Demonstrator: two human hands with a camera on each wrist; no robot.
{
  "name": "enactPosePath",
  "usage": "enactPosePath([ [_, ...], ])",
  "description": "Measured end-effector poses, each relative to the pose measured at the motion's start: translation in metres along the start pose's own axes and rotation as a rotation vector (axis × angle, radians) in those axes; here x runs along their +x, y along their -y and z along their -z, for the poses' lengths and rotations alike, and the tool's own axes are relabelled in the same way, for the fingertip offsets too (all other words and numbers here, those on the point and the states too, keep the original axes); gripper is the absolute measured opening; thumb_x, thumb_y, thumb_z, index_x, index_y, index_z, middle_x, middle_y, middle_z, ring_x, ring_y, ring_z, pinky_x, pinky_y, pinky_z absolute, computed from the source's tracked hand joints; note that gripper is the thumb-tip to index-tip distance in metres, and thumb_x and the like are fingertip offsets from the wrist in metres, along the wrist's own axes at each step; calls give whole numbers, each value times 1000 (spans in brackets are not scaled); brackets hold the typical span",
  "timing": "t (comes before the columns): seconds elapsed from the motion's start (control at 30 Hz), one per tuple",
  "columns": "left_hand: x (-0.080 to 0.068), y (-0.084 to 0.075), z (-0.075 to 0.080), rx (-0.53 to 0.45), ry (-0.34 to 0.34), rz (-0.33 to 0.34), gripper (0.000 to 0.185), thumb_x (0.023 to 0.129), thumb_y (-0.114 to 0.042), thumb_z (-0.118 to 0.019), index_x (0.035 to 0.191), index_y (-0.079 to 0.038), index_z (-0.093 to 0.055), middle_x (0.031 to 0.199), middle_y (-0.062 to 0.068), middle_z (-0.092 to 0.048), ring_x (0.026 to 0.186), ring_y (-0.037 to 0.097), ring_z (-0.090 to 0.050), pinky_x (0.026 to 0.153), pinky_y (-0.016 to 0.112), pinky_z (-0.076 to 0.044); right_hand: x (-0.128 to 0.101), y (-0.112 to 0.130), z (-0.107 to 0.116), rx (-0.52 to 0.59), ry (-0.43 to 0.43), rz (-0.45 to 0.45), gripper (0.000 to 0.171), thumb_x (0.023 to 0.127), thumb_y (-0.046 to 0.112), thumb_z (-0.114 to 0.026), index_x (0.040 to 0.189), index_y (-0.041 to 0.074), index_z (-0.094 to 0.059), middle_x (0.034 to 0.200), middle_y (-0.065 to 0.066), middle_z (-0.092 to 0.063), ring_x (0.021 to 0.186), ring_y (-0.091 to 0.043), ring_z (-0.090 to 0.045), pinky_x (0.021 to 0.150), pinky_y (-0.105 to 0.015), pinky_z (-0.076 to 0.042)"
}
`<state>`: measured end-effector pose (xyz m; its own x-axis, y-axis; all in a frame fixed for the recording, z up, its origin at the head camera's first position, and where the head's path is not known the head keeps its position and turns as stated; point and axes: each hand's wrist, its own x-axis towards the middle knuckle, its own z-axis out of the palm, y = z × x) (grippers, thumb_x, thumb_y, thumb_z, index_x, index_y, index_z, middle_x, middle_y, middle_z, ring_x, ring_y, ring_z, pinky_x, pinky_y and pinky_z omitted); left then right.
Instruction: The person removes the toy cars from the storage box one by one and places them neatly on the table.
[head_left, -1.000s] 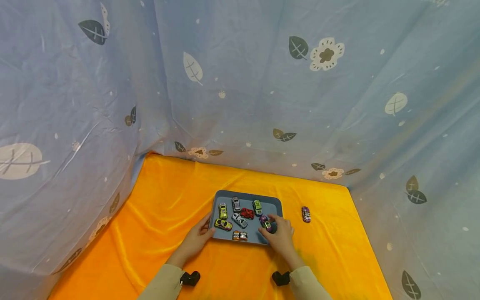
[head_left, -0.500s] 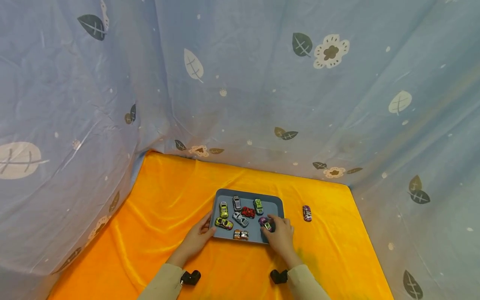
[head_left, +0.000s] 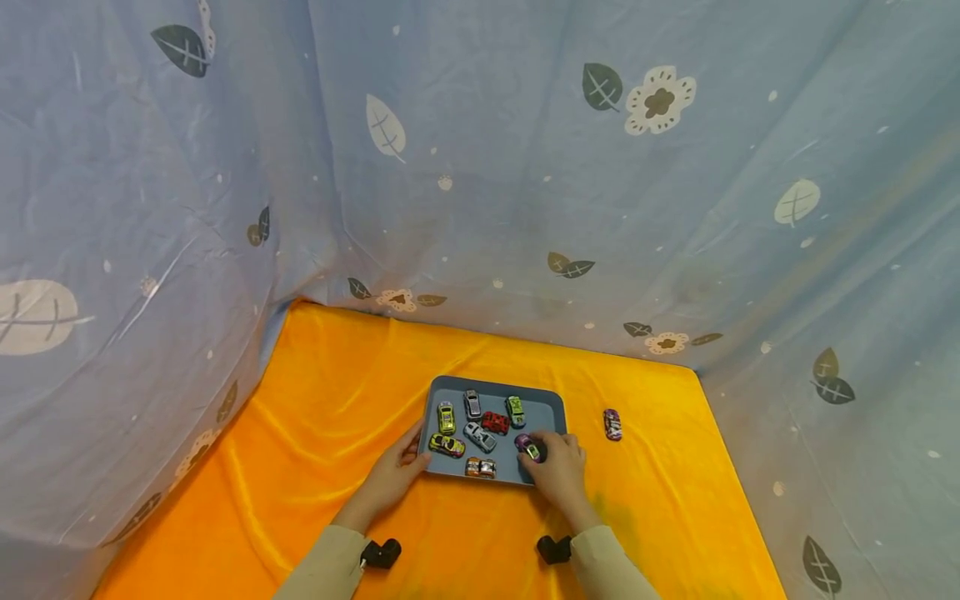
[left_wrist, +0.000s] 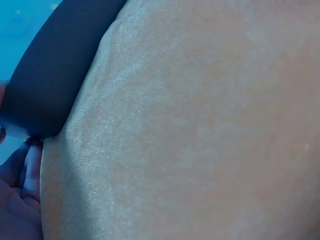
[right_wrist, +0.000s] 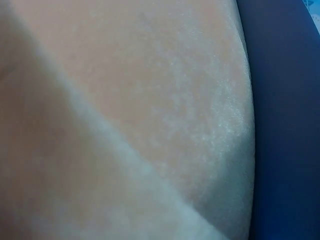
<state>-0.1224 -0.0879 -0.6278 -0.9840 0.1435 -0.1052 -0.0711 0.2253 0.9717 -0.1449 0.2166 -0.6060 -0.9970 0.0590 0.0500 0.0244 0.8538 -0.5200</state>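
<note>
Orange cloth (head_left: 315, 433) carries a grey tray (head_left: 551, 406) of toy cars. The left hand (head_left: 393, 475) grips the tray's nine o'clock edge, fingers curled over it. At four o'clock, the right hand (head_left: 557, 471) pinches the purple car (head_left: 528, 447).

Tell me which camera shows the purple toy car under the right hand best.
The head view. There the purple toy car sits on the grey tray, with the right hand on it. The left wrist view shows only orange cloth and the tray's dark edge; the right wrist view shows only blurred cloth and a dark blue edge, with no car.
</note>
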Motion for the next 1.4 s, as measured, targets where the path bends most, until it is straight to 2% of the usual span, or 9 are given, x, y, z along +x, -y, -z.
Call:
enactPosePath([
  [0.33,-1,0,0,21,21,27,65,96,-27,-62,153,-25,-31,126,9,-56,104,21,-59,85,37,-50,2,-3,-4,-21,6,-14,36,79,34,-80,110,18,-72,98,0,-63,98,-24,-41,84,-42,-28],
  [0.67,2,-1,-1,6,7,33,65,95,-26,-64,152,-27,-33,124,7,-58,101,19,-59,86,36,-49,1,-4,-3,25,-1,-42,35,81,36,-78,112,21,-71,102,-3,-58,100,-26,-40,82,-40,-29],
  [0.8,1,0,0,16,12,27,65,96,-25,-63,153,-26,-32,124,9,-58,101,20,-59,85,36,-50,1,-5,-2,153,-43,-49,33,81,36,-78,110,21,-72,101,-3,-57,98,-25,-41,82,-40,-29],
  [0.97,1,1,-1,23,21,18,65,97,-24,-61,154,-25,-30,126,12,-57,103,22,-59,85,37,-50,2,-8,9,450,-86,-14,30,84,30,-77,108,12,-72,100,-4,-65,94,-22,-53,86,-36,-40],
  [1.07,1,1,0,19,20,30,65,97,-24,-62,153,-26,-30,126,11,-57,104,22,-59,86,38,-50,4,-11,19,620,-67,-39,34,86,28,-75,112,5,-69,101,-9,-67,89,-19,-60,77,-28,-51],
  [1.13,1,1,1,19,20,35,65,96,-26,-62,153,-27,-31,126,10,-57,104,22,-59,87,38,-49,6,-15,28,690,-56,-77,38,86,29,-75,114,4,-67,101,-11,-67,87,-19,-61,73,-24,-52],
  [1.23,2,0,1,22,17,35,65,96,-27,-62,153,-27,-31,127,9,-56,106,22,-58,89,40,-48,8,-23,42,700,-48,-106,45,86,34,-74,119,5,-65,107,-12,-65,89,-18,-62,74,-21,-52],
  [1.4,2,0,2,7,27,22,65,96,-25,-62,153,-25,-32,126,11,-57,105,23,-58,89,39,-49,9,-45,58,642,-66,-155,52,85,43,-72,122,8,-62,116,-12,-62,97,-23,-61,76,-21,-52],
])
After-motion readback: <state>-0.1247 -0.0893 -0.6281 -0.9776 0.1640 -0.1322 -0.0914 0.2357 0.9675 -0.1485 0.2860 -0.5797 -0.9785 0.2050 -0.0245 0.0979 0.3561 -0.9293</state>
